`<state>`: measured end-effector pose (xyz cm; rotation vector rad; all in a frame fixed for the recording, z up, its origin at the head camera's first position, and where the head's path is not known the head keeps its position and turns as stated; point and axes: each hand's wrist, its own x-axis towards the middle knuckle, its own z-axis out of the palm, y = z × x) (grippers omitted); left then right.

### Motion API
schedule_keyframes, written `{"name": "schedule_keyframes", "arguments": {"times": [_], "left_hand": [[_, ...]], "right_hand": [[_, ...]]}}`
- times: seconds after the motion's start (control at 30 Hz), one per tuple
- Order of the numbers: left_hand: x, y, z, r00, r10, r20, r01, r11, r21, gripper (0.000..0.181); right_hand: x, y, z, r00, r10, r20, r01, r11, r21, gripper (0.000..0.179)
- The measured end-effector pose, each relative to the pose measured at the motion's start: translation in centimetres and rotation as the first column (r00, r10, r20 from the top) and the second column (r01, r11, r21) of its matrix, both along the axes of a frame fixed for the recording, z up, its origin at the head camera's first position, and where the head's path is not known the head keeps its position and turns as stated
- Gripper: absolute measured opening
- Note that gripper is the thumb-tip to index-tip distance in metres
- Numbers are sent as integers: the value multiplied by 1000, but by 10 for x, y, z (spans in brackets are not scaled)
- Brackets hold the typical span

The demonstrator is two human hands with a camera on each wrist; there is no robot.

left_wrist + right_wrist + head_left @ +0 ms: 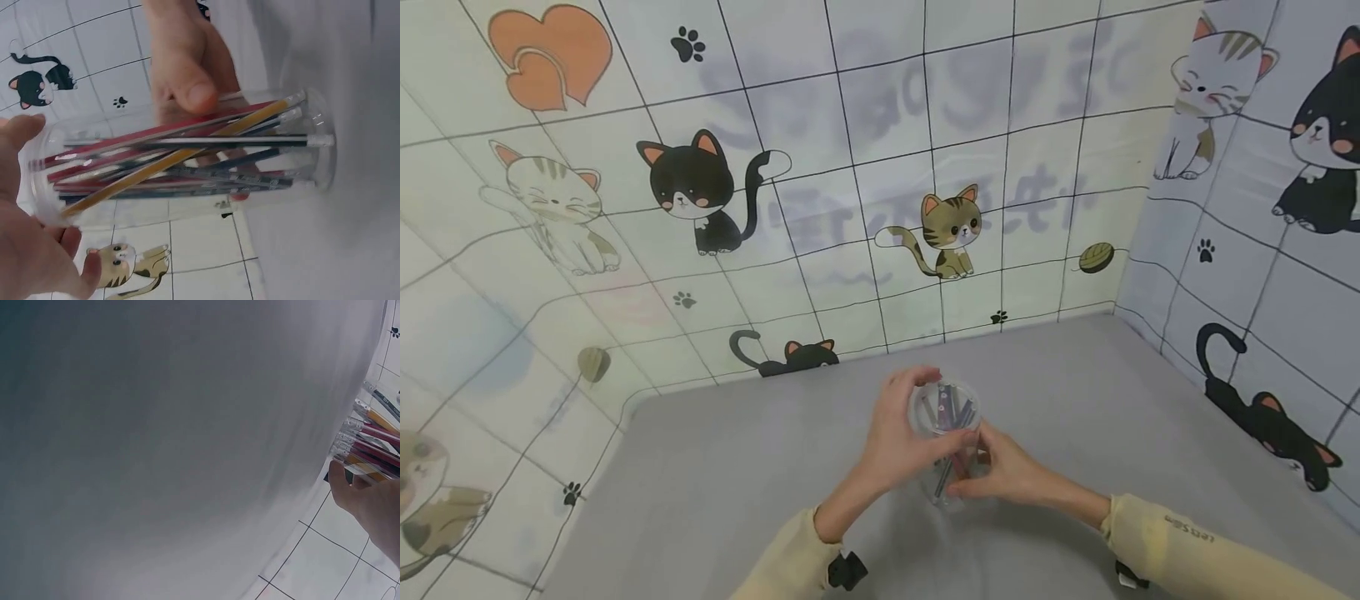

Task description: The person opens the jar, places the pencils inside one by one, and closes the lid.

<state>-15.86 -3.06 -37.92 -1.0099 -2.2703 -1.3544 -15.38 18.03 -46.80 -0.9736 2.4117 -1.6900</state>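
Observation:
A clear cylindrical jar [952, 502] stands on the grey table, filled with several pencils [250, 119] in red, yellow and dark green or blue, visible through its wall. At the jar's upper end, my left hand [898, 437] grips round the rim, thumb in front and fingers behind. My right hand [1015, 471] holds the side lower down, below the left thumb. In the left wrist view the pencils' eraser ends point toward the jar's base. Whether a lid covers the top I cannot tell. Part of my right hand [378, 509] also shows at the right wrist view's edge.
The grey table [737, 467] spreads around the jar. Behind it rises a wall covering [865, 283] printed with cats and grid lines, and a similar covering [1247, 275] borders the right side. A black strap piece [847, 572] sits at my left wrist.

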Motion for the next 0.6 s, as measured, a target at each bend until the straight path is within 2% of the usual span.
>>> {"name": "schedule_keyframes", "arguments": {"times": [0.1, 0.2, 0.27, 0.33, 0.43, 0.53, 0.6], "left_hand": [[-7, -9, 6, 994, -92, 59, 95, 994, -49, 69], [-15, -15, 13, 973, -189, 134, 203, 974, -99, 71], [-17, -17, 14, 964, -209, 166, 230, 966, -120, 74], [-14, -16, 12, 967, -182, 176, 204, 972, -115, 78], [-3, -10, 5, 987, -85, 140, 94, 994, -54, 84], [4, -1, -1, 1000, 20, 19, -20, 1000, -3, 76], [5, 4, -2, 995, 70, -74, -69, 998, 6, 62]], "right_hand": [[0, -3, 0, 1000, 10, -3, -10, 1000, -8, 86], [-1, -4, 0, 1000, 10, -5, -10, 1000, -11, 85], [-1, -4, 1, 1000, 7, 10, -7, 1000, -8, 86], [0, -3, 0, 1000, 8, 18, -8, 1000, 3, 86], [1, -3, 0, 1000, 6, 26, -6, 1000, 12, 86], [1, -3, -1, 1000, 4, 8, -4, 1000, 11, 85], [1, -3, -1, 1000, 14, -4, -14, 1000, 9, 77]]}}
